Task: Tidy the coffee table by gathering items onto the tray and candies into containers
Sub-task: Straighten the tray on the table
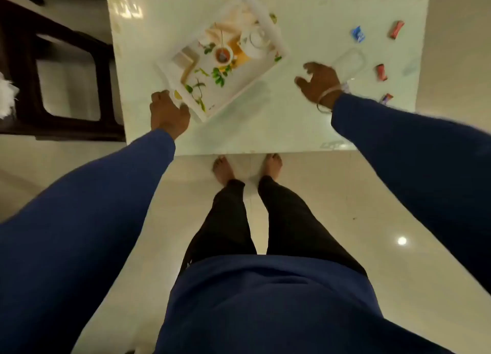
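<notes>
tray [261, 21] tilted on coffee table [305, 130] | left hand [168, 113] gripping tray's near corner, fingers curled | right hand [320, 84] right of tray, fingers spread, holding nothing | candies [358, 34] further right of tray, near clear container [349, 63] | risk: one-hand pull could swing tray toward table edge

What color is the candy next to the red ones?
Blue, with some white: the candy shows best in the head view.
</notes>
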